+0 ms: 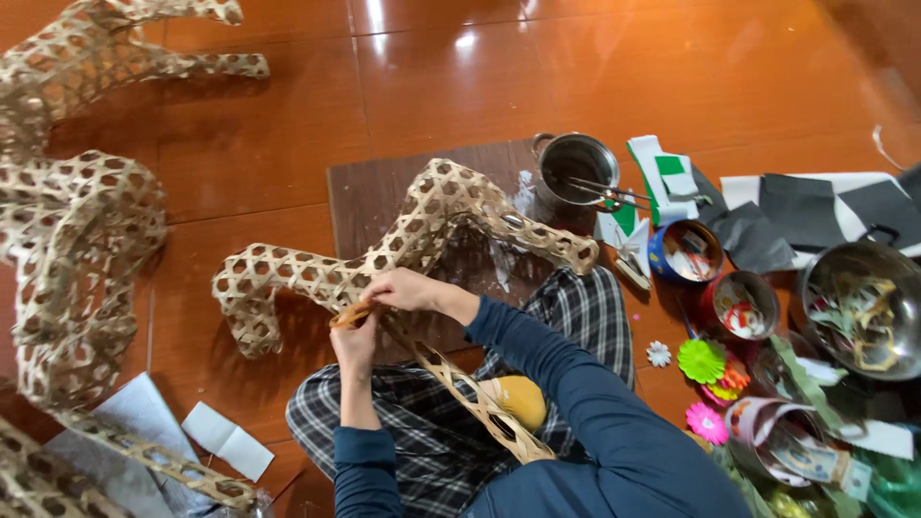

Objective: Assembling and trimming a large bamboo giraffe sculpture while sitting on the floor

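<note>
Woven frame (422,230) between pinching fingers (369,293)

So there's this woven bamboo frame (422,240), open hexagon lattice, pale tan, bent into a wavy arch shape. It lies across a dark board on the floor, one end curling down at the left, the other stretching right. A long woven strip (480,403) trails down over the lap.

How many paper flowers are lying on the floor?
4 clearly: a small white flower, a green flower, an orange flower beside it, and a pink flower below. Others may hide among the clutter.
</note>
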